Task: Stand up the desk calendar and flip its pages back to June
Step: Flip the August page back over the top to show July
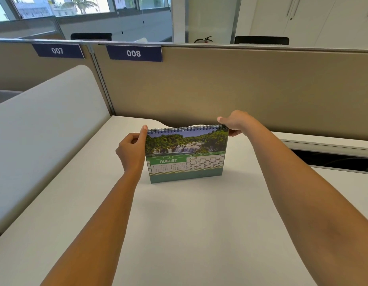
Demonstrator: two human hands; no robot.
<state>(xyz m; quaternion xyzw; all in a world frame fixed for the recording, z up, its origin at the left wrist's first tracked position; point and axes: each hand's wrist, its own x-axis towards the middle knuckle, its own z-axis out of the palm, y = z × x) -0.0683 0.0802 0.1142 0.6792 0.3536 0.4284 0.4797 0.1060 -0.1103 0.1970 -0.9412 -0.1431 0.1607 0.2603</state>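
Observation:
The desk calendar stands upright on the white desk, its spiral binding on top. The facing page shows a waterfall photo and the word AUGUST on a green band. My left hand pinches the calendar's top left corner, thumb against the page edge. My right hand grips the top right corner at the spiral. The calendar's back side and its stand are hidden from me.
A tan partition labelled 008 rises right behind the calendar, and a white rounded side divider borders the desk on the left. A dark cable slot lies at the right.

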